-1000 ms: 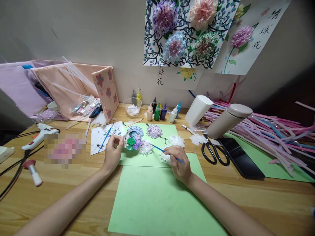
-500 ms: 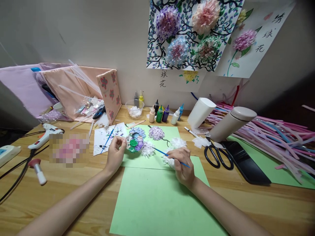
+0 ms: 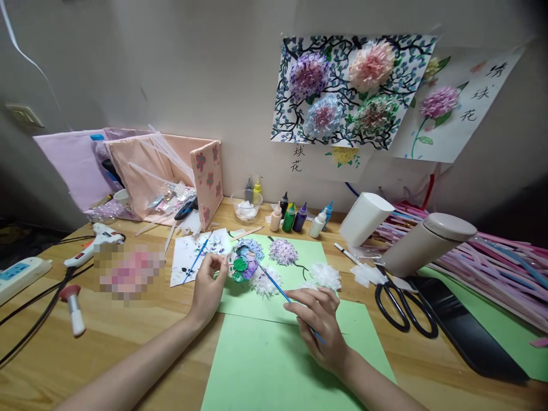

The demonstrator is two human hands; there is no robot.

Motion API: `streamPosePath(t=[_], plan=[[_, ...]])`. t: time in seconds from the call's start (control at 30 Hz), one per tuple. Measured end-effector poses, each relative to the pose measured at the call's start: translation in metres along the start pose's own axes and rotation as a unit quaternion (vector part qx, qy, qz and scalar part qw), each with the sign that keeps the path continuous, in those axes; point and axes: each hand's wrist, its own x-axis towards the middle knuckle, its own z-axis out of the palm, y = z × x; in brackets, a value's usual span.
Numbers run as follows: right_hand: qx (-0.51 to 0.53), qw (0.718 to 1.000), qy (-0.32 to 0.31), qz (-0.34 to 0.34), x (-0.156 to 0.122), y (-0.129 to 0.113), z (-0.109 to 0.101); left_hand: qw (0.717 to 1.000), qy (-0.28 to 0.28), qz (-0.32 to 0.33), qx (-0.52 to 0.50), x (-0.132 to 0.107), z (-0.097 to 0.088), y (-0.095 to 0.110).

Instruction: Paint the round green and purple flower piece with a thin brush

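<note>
My left hand (image 3: 210,287) pinches the left rim of a small round paint palette (image 3: 243,267) with green, blue and purple paint. My right hand (image 3: 319,323) grips a thin blue paintbrush (image 3: 278,288); its tip reaches toward the palette and passes over a white paper flower (image 3: 265,282). A purple paper flower (image 3: 283,251) and another white one (image 3: 325,275) lie on the green paper sheet (image 3: 265,308) behind my hands. A second green sheet (image 3: 274,371) lies nearest to me.
Paint bottles (image 3: 291,217) and a clear bowl (image 3: 246,204) stand by the wall. Black scissors (image 3: 405,308), a white cup (image 3: 366,220) and a beige flask (image 3: 423,244) lie at the right, before a pile of straws (image 3: 492,257). A glue gun (image 3: 92,245) and power strip (image 3: 21,274) lie left.
The view has tilted up and shifted left, so everything sits lower and further right. My right hand has drawn back from the white flower, with the brush tip now nearer the palette.
</note>
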Motion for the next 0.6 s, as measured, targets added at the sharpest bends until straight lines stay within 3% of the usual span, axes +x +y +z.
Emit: streamPosePath(t=[0.37, 0.6], plan=[[0.016, 0.999, -0.038, 0.032, 0.0031, -0.0007, 0.0010, 0.998, -0.006, 0.045, 0.042, -0.0054, 0.0016, 0.0051], [0.028, 0.999, 0.000, 0.041, 0.0038, -0.0041, 0.0004, 0.995, -0.008, 0.074, 0.063, -0.0092, 0.0004, 0.0055]])
